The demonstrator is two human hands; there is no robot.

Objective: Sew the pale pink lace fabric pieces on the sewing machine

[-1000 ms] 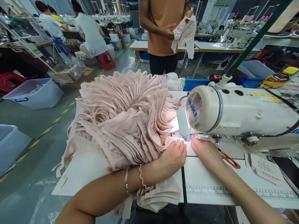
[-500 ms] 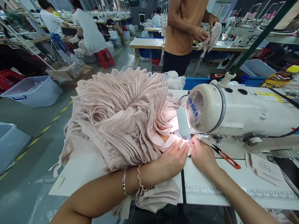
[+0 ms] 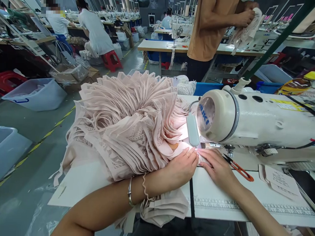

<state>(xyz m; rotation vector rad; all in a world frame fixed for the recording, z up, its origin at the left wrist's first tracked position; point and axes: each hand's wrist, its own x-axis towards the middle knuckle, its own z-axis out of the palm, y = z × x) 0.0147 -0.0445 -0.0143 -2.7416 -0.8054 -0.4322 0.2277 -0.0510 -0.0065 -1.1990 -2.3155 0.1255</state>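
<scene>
A sewing machine (image 3: pixel 256 114) stands on the right, its small lamp (image 3: pixel 193 129) lighting the stitching spot. Under my fingers, close to the presser foot, lies a pale pink fabric piece (image 3: pixel 180 149). My left hand (image 3: pixel 183 167) has its fingers together on this piece, the thumb hidden beneath. To its right, my right hand (image 3: pixel 216 167) rests flat on the fabric's edge with fingers stretched out and the thumb apart. Beside my left arm rises a large pile of pleated, lace-trimmed pink pieces (image 3: pixel 128 121). Orange-handled thread snips (image 3: pixel 240 168) lie right of my right hand.
Paper tags (image 3: pixel 280 180) and a dark flat object (image 3: pixel 304 183) lie at the table's right. A printed ruler (image 3: pixel 246 205) runs along the front edge. A person (image 3: pixel 209 32) stands across, handling lace fabric. Plastic bins (image 3: pixel 36 96) stand on the floor at left.
My right hand has gone from closed fingers at the fabric's edge to stretched flat on it. My left hand stays about in place. The standing person has moved right.
</scene>
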